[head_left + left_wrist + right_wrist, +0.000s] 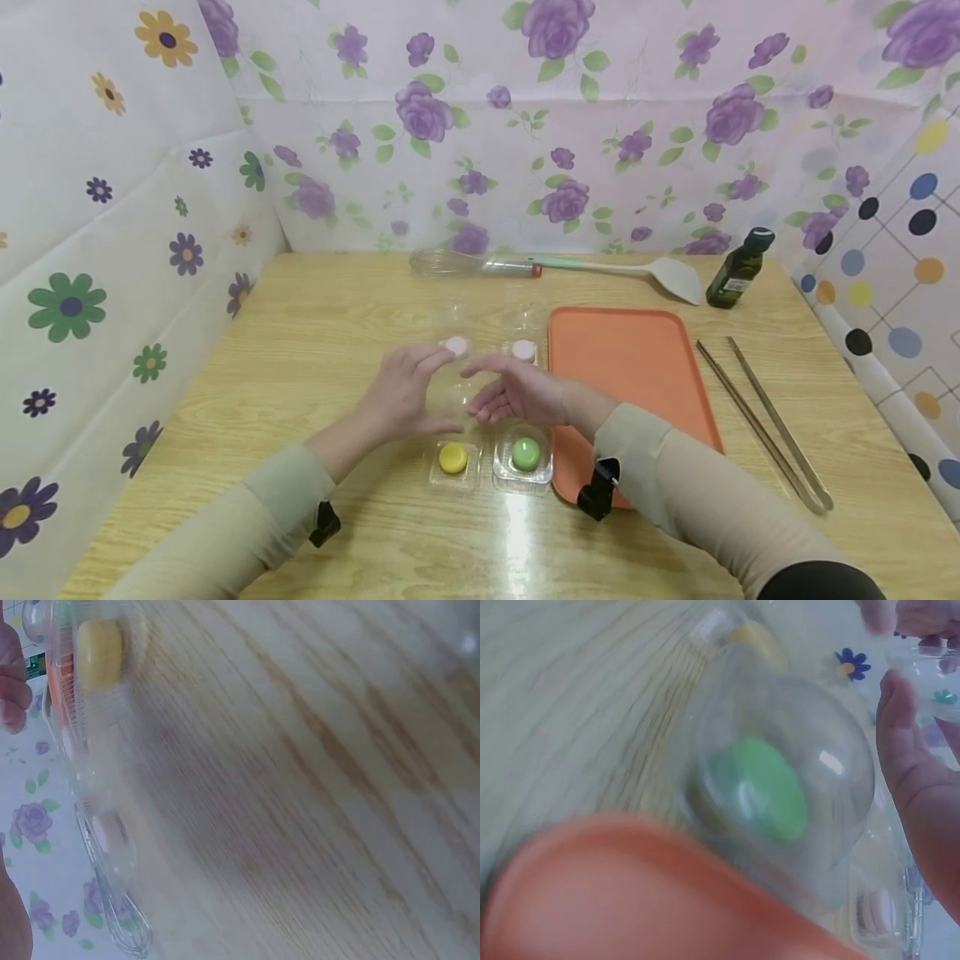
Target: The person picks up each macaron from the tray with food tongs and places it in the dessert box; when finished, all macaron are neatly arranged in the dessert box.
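Four macarons sit in clear plastic boxes. A yellow macaron [453, 457] is nearest my left hand [405, 392], which is raised with thumb and fingers spread wide apart. Facing it, my right hand [521, 392] has its fingers loosely bent, close behind the green macaron [526, 454]. A clear domed lid [780, 712] covers the green one. Between the two hands shows another piece of clear plastic [930, 682], near the right thumb; whether either hand grips it I cannot tell. Farther back are two pink macarons [455, 347] [523, 351], partly behind the fingers.
An orange tray [626, 358] lies under the right forearm. Metal tongs [765, 425] are to its right. A whisk [472, 265], a white spatula [667, 275] and a dark green bottle [738, 271] line the table's back, before a flowered cloth [480, 125].
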The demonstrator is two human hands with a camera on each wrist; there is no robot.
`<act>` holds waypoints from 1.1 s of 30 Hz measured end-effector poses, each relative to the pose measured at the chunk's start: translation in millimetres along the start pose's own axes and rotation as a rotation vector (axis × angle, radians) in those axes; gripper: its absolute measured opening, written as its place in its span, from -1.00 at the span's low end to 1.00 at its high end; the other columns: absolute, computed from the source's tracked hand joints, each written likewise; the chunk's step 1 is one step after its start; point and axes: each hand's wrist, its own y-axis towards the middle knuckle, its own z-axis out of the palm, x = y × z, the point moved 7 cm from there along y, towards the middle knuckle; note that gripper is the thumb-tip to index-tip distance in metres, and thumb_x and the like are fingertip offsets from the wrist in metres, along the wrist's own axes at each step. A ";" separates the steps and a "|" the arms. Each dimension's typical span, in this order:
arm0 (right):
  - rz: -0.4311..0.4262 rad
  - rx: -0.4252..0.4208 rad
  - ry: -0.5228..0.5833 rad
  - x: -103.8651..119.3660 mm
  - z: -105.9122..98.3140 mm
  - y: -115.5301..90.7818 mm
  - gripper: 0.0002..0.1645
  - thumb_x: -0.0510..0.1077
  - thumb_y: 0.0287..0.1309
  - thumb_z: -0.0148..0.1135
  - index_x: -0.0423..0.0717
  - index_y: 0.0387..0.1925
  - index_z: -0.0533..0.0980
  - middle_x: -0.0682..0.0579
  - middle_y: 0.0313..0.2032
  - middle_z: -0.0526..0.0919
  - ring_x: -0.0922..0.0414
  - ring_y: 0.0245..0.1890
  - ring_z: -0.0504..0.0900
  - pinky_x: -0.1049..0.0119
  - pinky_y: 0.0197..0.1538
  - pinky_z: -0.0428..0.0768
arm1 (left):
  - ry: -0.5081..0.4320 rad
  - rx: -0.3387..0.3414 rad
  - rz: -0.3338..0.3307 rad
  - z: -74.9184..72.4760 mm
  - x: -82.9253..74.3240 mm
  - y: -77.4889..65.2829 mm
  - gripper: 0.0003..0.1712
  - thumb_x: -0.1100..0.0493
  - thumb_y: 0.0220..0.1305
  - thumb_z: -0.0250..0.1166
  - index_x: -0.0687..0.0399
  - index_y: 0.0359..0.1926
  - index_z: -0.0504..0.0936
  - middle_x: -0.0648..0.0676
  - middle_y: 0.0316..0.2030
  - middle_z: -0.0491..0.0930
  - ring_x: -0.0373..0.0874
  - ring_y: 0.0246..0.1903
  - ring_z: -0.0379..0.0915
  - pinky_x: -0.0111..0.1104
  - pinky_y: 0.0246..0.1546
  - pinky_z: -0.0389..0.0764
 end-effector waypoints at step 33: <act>-0.304 -0.116 -0.984 7.3 13.8 -10.9 -0.07 0.25 -0.13 0.41 -0.03 0.25 0.33 0.06 0.09 0.49 0.16 -0.02 0.52 0.34 0.03 0.50 | -0.458 0.494 -0.269 31.0 19.5 -27.6 -0.07 -0.19 -0.08 0.41 0.12 0.28 0.34 0.05 0.07 0.45 -0.03 0.06 0.29 -0.05 0.05 0.35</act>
